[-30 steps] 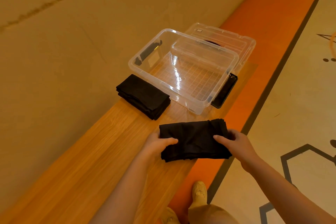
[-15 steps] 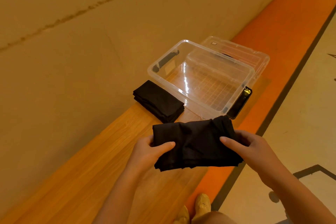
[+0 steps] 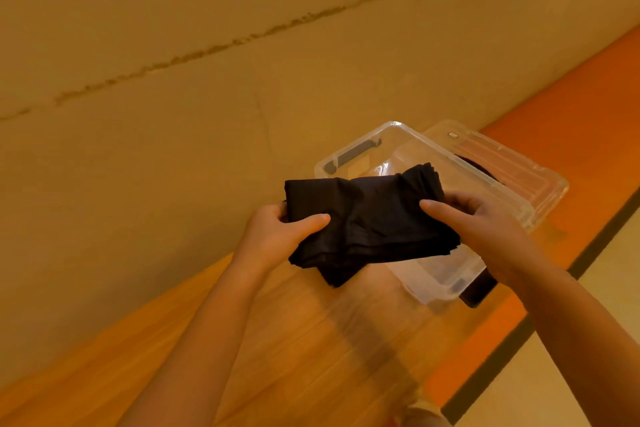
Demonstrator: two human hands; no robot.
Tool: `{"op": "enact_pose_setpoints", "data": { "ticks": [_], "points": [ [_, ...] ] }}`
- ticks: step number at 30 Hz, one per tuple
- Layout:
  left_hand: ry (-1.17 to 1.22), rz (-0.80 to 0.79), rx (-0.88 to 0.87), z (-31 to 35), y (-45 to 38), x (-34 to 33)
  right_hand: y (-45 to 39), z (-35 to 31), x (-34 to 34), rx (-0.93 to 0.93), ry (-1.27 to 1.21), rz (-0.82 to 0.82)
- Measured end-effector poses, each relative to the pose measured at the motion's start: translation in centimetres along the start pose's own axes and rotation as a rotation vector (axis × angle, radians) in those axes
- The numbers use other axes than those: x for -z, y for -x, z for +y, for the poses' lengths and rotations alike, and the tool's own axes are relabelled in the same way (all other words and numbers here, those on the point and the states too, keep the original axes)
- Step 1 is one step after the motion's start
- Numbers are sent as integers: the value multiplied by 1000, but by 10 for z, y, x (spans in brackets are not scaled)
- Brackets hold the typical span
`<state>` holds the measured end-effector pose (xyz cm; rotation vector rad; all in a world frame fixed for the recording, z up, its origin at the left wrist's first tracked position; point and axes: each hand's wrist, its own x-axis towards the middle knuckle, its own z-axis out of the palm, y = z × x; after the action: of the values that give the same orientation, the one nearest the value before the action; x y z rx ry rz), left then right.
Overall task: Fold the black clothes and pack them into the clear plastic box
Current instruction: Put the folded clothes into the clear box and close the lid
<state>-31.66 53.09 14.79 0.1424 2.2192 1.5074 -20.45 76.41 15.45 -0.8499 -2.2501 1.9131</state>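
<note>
Both hands carry a folded black garment point(image 3: 367, 222) above the near half of the clear plastic box point(image 3: 512, 199), which sits open on the wooden table point(image 3: 277, 357). The left hand point(image 3: 277, 236) pinches the bundle's left end, thumb on top and fingers curled beneath; the right hand point(image 3: 485, 222) grips the right end the same way. To finish well, the bundle probably wants lowering level, straight down onto the box floor, both ends let go together so the layers stay stacked; tilting either end risks the fold sliding open.

The garment is matte black fabric, folded into a thick rectangle several layers deep. Its stepped edges face the camera, one corner droops below the box's near rim, and the middle is puckered between the two grips. It looks soft and limp, likely to slump once unsupported. Beyond the box, its clear lid point(image 3: 509, 163) lies against the far side.
</note>
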Motion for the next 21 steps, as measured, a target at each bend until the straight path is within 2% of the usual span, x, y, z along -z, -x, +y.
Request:
{"op": "enact_pose_setpoints", "data": {
  "ticks": [4, 11, 18, 21],
  "points": [
    [10, 109, 47, 18, -29, -26, -61, -10, 22, 19, 25, -94],
    [12, 231, 174, 37, -100, -96, -184, -13, 57, -27, 201, -161],
    [-82, 317, 315, 25, -161, -150, -258, 3, 41, 112, 502, -144],
    [-93, 362, 402, 19, -178, -160, -273, 14, 29, 124, 554, -172]
  ]
}}
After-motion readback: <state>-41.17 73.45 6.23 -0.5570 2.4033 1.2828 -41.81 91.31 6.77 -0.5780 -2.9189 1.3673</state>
